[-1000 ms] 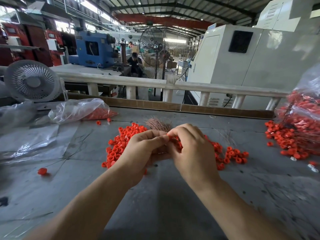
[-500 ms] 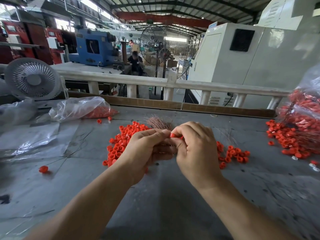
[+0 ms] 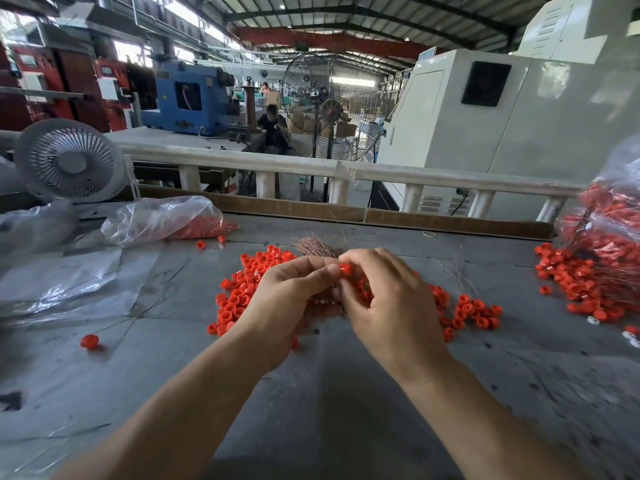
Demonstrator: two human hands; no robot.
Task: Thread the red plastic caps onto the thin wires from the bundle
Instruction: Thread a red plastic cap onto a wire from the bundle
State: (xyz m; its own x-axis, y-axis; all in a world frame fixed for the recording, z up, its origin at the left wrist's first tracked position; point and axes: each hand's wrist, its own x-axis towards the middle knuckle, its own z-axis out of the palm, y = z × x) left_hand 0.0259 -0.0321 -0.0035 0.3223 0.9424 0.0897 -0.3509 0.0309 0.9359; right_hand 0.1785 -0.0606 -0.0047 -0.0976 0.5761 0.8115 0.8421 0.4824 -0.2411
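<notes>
One red cap is sitting between the two hands, just above the middle of the bench, and the right hand is pinching it with its grip curled tight around it, while the left hand is curling its grip around the bundle of thin wires, whose brown tips are sticking up behind the fingers; whether a wire is already going through the cap is too small to tell. I think the job is somewhere in the middle, because a big pile of loose caps is still lying under and beside the hands, too many to count, and it is waiting for wires. Off to the right another heap is looking finished, with wires poking out, spilling from one clear bag. One more bag of caps is lying at the back left, and one lone cap on a wire is resting near the left edge
</notes>
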